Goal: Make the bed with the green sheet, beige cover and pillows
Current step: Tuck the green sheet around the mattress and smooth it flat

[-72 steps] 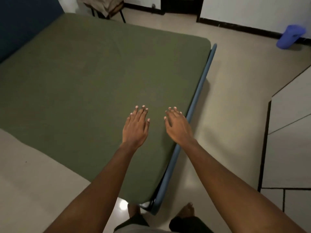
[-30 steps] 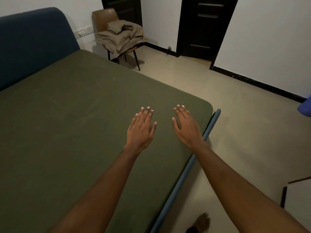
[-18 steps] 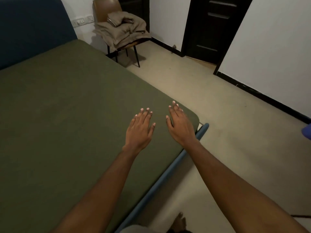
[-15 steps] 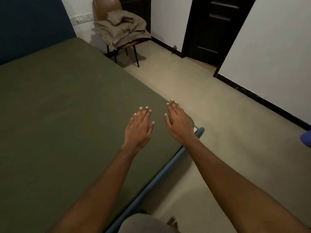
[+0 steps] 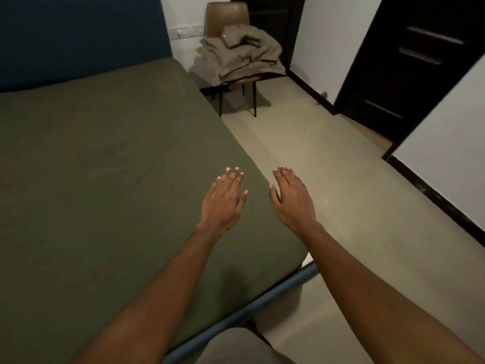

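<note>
From my feed I look down across the bed (image 5: 294, 254), which fills the left and middle of the view, with the green sheet (image 5: 105, 179) spread flat and smooth over it up to the dark blue headboard (image 5: 78, 35). Both arms reach forward, palms down. My left hand (image 5: 223, 200) is flat, with its fingers straight and close together and the thumb a little apart; it sits over the sheet near the bed's right edge, though I cannot tell whether the palm touches the fabric. My right hand (image 5: 292, 203) is just beside it, also flat with straight fingers and holding nothing, but it lies past the edge of the bed, over the pale floor (image 5: 354, 206). A blue rail (image 5: 262, 302) of the frame runs below the sheet's near edge, toward the bottom of the picture. The beige cover (image 5: 244, 52) lies in a loose, rumpled heap on the seat of a brown chair (image 5: 227, 15), which stands by the far corner of the bed, beside the headboard and well apart from both hands. A dark door (image 5: 409, 61) stands in the white wall to the right.
</note>
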